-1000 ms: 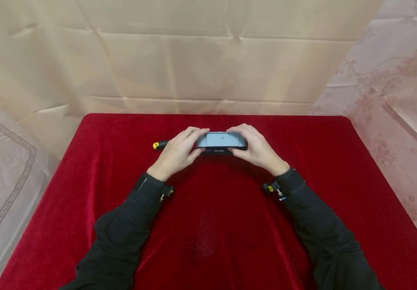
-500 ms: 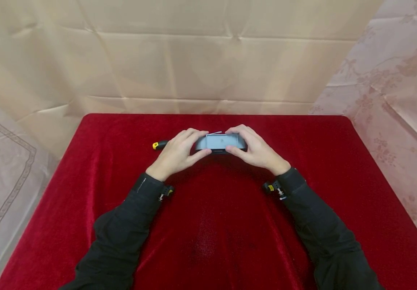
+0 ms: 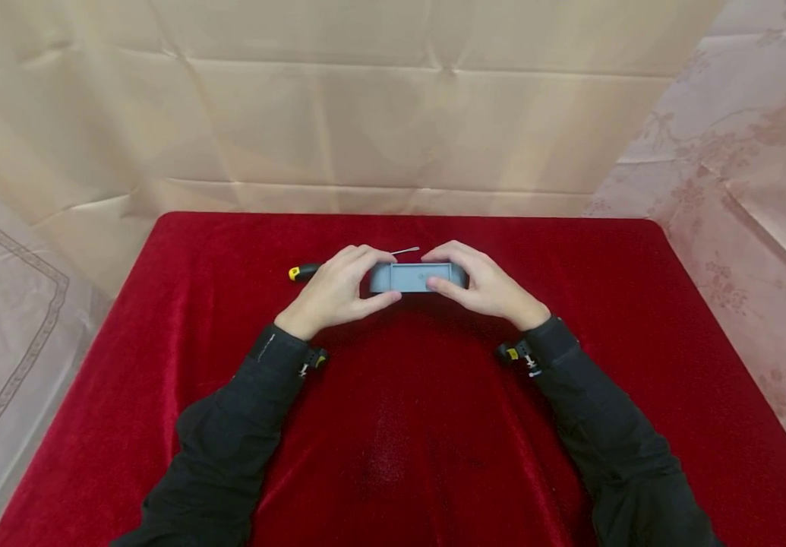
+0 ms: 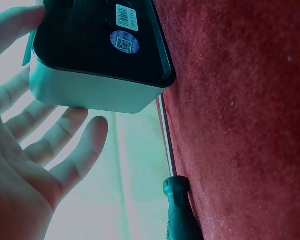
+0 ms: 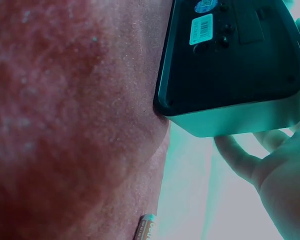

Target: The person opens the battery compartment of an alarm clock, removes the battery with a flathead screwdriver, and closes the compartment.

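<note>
A blue-grey, box-shaped device (image 3: 406, 277) with rounded ends is held between both hands over the red cloth. Its top has a shallow rectangular recess. In the left wrist view, its black side (image 4: 90, 45) carries a barcode label and a round sticker; the right wrist view shows small knobs there too. My left hand (image 3: 338, 292) grips the left end, thumb at the near edge. At the right end, my right hand (image 3: 488, 287) holds on with its thumb over the top. Behind the left hand lies a screwdriver (image 3: 305, 272) with a black and yellow handle.
The screwdriver's metal shank (image 3: 405, 250) passes behind the device. A battery (image 5: 146, 227) lies on the red cloth (image 3: 393, 425) in the right wrist view; the head view does not show it. A beige curtain (image 3: 365, 129) hangs behind the table.
The device has tilted and come slightly nearer, so more of its recessed top shows and its black side has left the head view. The screwdriver's shank tip has come into sight.
</note>
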Motion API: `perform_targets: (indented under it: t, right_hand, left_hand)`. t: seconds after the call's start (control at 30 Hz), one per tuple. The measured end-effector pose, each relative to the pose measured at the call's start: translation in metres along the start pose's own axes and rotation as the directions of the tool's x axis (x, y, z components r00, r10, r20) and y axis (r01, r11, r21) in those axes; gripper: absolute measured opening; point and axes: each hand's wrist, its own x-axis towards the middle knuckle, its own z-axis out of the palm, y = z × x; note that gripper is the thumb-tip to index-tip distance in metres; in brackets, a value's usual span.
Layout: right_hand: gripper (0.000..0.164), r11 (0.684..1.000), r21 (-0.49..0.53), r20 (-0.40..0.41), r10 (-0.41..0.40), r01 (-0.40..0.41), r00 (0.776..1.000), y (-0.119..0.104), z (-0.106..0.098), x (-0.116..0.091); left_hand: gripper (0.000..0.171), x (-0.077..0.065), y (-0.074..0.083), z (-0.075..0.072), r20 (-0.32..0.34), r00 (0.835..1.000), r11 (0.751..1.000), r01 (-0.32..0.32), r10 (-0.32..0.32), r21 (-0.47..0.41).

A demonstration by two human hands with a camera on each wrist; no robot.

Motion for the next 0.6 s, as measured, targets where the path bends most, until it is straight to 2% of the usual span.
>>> perform_targets:
  t: [0.27,0.47,0.6]
  right_hand:
    - [0.048,0.998,0.040,0.112,0.036,-0.041,0.993,0.0025,-0.0015,-0.0017]
    - [0.054,0.998,0.005,0.184,0.054,-0.056,0.981,0.0011,-0.0034,-0.0028]
    - [0.062,0.995,-0.029,0.236,0.099,-0.095,0.967,0.0016,-0.0038,-0.0034]
  left_hand:
    - [0.056,-0.0011,-0.0009,-0.0011,0.063,0.998,1.000,-0.009,0.010,-0.030]
    - [0.056,-0.0013,-0.0006,-0.0001,0.152,0.988,0.997,0.002,0.010,-0.083]
    - [0.057,-0.0004,-0.0004,0.0012,0.192,0.981,0.995,0.006,0.014,-0.101]
